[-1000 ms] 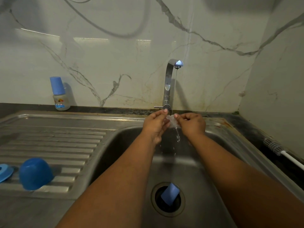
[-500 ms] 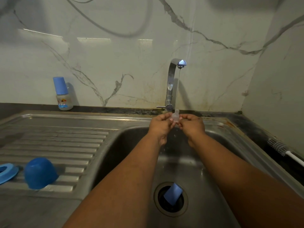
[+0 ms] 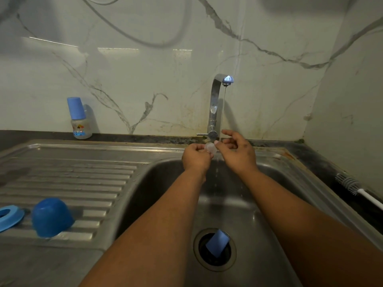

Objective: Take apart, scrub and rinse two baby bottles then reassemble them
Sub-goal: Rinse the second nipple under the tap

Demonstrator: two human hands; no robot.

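Over the sink basin (image 3: 170, 183), both hands pinch a small clear silicone teat (image 3: 210, 147) under the thin stream from the tap (image 3: 215, 104). My left hand (image 3: 195, 157) grips its left side with curled fingers. My right hand (image 3: 236, 151) pinches its right edge with thumb and a finger, the other fingers spread. A blue dome cap (image 3: 50, 218) and a blue screw ring (image 3: 8, 217) lie on the drainboard at the left. An assembled baby bottle (image 3: 79, 119) with a blue cap stands against the wall.
A blue object (image 3: 217, 242) sticks up out of the sink drain. A bottle brush (image 3: 352, 186) with a white handle lies on the dark counter at the right. The ribbed steel drainboard (image 3: 78, 183) stretches left of the basin.
The teat has been turned so its round base faces me. My right hand's fingers have spread and lifted slightly; the hands have moved a little apart.
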